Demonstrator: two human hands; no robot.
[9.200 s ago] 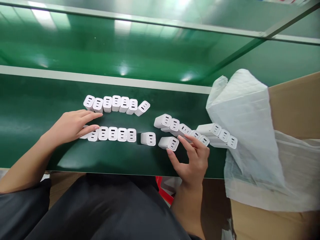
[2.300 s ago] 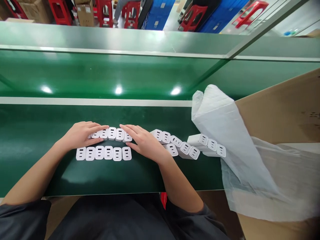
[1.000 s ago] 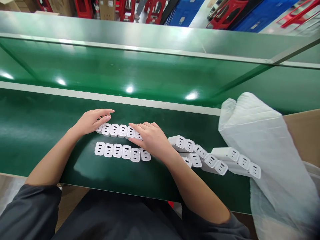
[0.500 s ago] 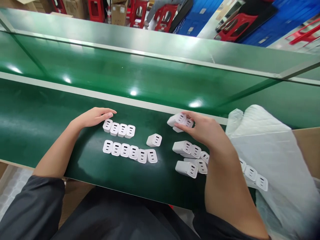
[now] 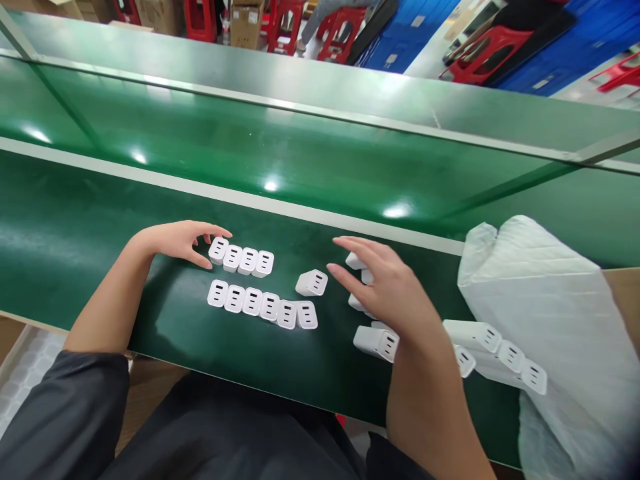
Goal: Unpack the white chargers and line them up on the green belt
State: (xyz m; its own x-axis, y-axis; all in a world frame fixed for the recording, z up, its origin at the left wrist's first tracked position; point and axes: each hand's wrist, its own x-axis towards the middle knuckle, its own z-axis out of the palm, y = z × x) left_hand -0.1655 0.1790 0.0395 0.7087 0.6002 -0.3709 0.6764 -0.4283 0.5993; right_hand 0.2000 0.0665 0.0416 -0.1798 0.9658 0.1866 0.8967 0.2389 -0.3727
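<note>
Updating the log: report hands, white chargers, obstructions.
Left hand open at far row of four chargers. Right hand open near lone charger. Right hand partly hides other chargers.

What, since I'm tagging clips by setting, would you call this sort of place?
Most likely a factory or workshop floor: rows of near-identical white charger-like blocks stand on a long green worktop, with red stools and cardboard boxes beyond it.

The left hand (image 5: 175,240) curved at the left end of four white chargers (image 5: 249,261), behind a row of six (image 5: 253,302). The right hand (image 5: 385,283), loosely spread, hovered beside a lone charger (image 5: 312,283).
</note>
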